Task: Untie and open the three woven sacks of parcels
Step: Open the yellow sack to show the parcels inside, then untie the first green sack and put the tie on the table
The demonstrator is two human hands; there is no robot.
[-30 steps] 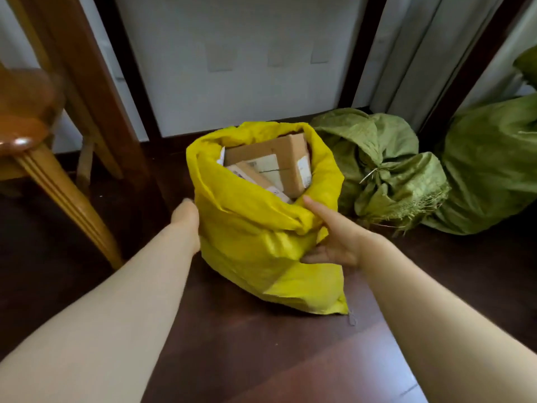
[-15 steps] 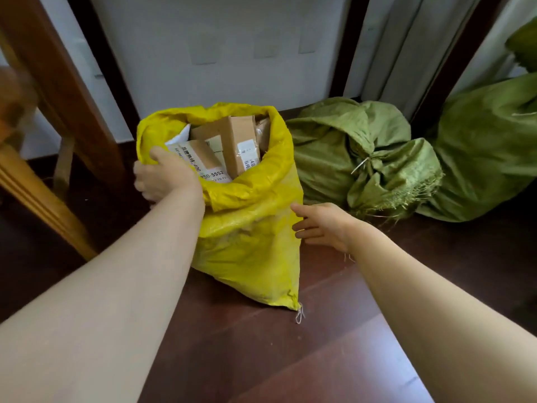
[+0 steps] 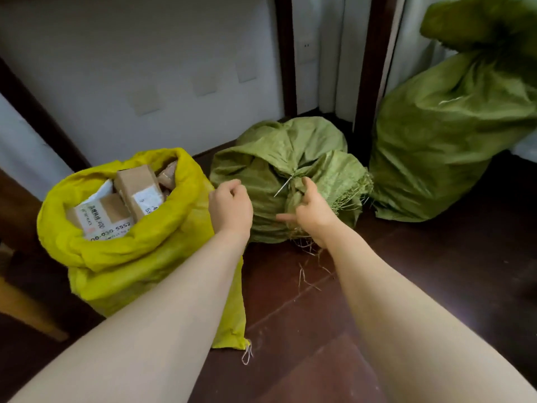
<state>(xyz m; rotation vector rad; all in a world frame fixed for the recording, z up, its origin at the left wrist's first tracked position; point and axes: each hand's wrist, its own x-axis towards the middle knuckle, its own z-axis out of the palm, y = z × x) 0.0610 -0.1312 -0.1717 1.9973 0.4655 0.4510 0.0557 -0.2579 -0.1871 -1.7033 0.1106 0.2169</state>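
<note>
A yellow woven sack stands open on the left, its rim rolled down, with cardboard parcels showing inside. In the middle lies a small green sack, its neck bunched and bound by a pale tie. A large green sack leans at the right, its top gathered. My left hand hovers in front of the small green sack, fingers curled with nothing in them. My right hand reaches the bunched neck just below the tie, fingers apart and touching the fabric.
The floor is dark red wood, with loose green fibres under the middle sack. A white wall with dark wooden posts and pale curtains stands behind. Wooden chair legs are at the far left.
My left hand let go of the yellow sack's rim and both hands moved right to the small green sack. The view shifted right, bringing the large green sack further in.
</note>
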